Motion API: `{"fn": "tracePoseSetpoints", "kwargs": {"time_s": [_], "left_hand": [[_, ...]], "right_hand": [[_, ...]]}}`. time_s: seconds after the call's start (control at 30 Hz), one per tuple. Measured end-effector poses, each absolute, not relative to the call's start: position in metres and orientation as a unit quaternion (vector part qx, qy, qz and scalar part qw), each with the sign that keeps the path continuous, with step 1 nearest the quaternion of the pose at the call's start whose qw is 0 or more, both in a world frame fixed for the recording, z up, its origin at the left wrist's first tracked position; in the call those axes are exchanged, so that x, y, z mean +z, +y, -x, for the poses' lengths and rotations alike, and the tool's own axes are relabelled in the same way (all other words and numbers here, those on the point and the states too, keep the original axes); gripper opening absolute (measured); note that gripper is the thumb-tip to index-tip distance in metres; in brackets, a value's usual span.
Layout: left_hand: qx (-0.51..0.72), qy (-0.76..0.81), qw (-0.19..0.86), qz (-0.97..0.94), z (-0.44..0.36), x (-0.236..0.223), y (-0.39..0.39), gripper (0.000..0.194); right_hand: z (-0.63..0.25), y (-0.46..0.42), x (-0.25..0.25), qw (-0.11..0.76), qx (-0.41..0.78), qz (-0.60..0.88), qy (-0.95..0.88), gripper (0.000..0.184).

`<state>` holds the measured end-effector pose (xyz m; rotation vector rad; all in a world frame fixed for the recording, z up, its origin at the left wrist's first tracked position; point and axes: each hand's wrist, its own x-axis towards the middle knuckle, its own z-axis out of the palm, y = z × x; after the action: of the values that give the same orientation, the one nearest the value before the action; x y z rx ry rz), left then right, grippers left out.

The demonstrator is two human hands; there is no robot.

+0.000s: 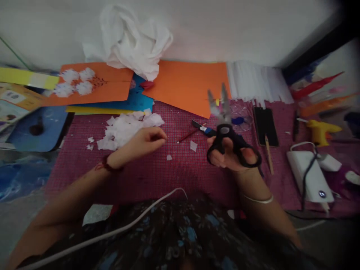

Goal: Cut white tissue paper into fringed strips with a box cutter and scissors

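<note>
My right hand (229, 154) is closed around the black handles of a pair of scissors (224, 107), fingers through the loops. The blades point away from me and stand slightly apart. My left hand (144, 141) is curled, thumb against fingers, just right of a pile of small white paper pieces (120, 129); anything in its fingers is hidden. On the checked cloth (157, 172) between my hands lie two loose white scraps (193, 145) and a thin dark red stick (187, 136). A cutter knife (204, 128) lies partly behind the scissors.
Orange sheets (191, 84) lie at the back, one bearing white fluffy flowers (84, 88). Crumpled white cloth or paper (135, 41) sits behind them. To the right are white strips (253, 82), a black phone (266, 125), a yellow glue gun (320, 131) and a white power box (308, 172).
</note>
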<state>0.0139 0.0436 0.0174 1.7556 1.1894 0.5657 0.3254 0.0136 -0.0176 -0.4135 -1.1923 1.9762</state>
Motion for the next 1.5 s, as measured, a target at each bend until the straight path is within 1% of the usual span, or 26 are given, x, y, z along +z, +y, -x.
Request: {"fn": "tracePoseSetpoints", "kwargs": {"time_s": [0.13, 0.23, 0.3, 0.37, 0.43, 0.47, 0.57, 0.73, 0.87, 0.93, 1.0, 1.03, 1.1, 1.17, 1.23, 1.33, 1.5], "left_hand": [[0.137, 0.387, 0.366, -0.835, -0.067, 0.004, 0.045, 0.016], [0.078, 0.32, 0.283, -0.901, -0.095, -0.007, 0.044, 0.031], [0.047, 0.295, 0.239, -0.924, -0.109, -0.015, 0.045, 0.033], [0.045, 0.297, 0.228, -0.926, -0.121, -0.024, 0.045, 0.036], [0.067, 0.296, 0.245, -0.921, -0.128, -0.028, 0.046, 0.04], [0.072, 0.291, 0.258, -0.919, -0.127, -0.027, 0.046, 0.036], [0.095, 0.33, 0.263, -0.902, -0.104, -0.011, 0.044, 0.022], [0.215, 0.496, 0.232, -0.809, 0.004, 0.024, 0.047, 0.017], [0.227, 0.638, 0.174, -0.715, 0.074, 0.03, 0.06, 0.015], [0.208, 0.642, 0.14, -0.724, 0.081, 0.029, 0.055, 0.021], [0.214, 0.632, 0.076, -0.741, 0.068, 0.028, 0.039, 0.026], [0.211, 0.622, 0.067, -0.751, 0.056, 0.027, 0.029, 0.026], [0.188, 0.575, 0.102, -0.79, 0.028, 0.023, 0.007, 0.021], [0.135, 0.503, 0.177, -0.835, 0.0, 0.016, -0.01, 0.015], [0.089, 0.471, 0.222, -0.849, -0.021, 0.005, -0.019, 0.016], [0.068, 0.473, 0.211, -0.853, -0.038, -0.011, -0.02, 0.016], [0.036, 0.489, 0.147, -0.859, -0.048, -0.023, -0.015, 0.015]], "right_hand": [[-0.336, 0.021, -0.015, 0.431, 0.774, 0.16, -0.436, 0.067], [-0.334, 0.025, -0.022, 0.427, 0.777, 0.161, -0.434, 0.064], [-0.332, 0.026, -0.028, 0.42, 0.777, 0.161, -0.44, 0.062], [-0.33, 0.025, -0.034, 0.413, 0.776, 0.16, -0.449, 0.06], [-0.328, 0.024, -0.04, 0.413, 0.769, 0.158, -0.461, 0.06], [-0.328, 0.024, -0.042, 0.417, 0.765, 0.156, -0.467, 0.058], [-0.328, 0.024, -0.046, 0.4, 0.76, 0.187, -0.478, 0.055], [-0.328, 0.026, -0.052, 0.358, 0.74, 0.239, -0.517, 0.064], [-0.327, 0.025, -0.054, 0.294, 0.737, 0.241, -0.559, 0.067], [-0.326, 0.023, -0.053, 0.28, 0.735, 0.25, -0.565, 0.069], [-0.326, 0.022, -0.051, 0.278, 0.734, 0.257, -0.563, 0.069], [-0.326, 0.022, -0.051, 0.28, 0.734, 0.258, -0.562, 0.069], [-0.325, 0.022, -0.05, 0.279, 0.732, 0.262, -0.564, 0.068], [-0.324, 0.022, -0.05, 0.281, 0.727, 0.265, -0.567, 0.065], [-0.323, 0.022, -0.049, 0.284, 0.724, 0.267, -0.569, 0.062], [-0.321, 0.021, -0.046, 0.28, 0.725, 0.262, -0.572, 0.063], [-0.32, 0.02, -0.042, 0.28, 0.705, 0.26, -0.598, 0.063]]}}
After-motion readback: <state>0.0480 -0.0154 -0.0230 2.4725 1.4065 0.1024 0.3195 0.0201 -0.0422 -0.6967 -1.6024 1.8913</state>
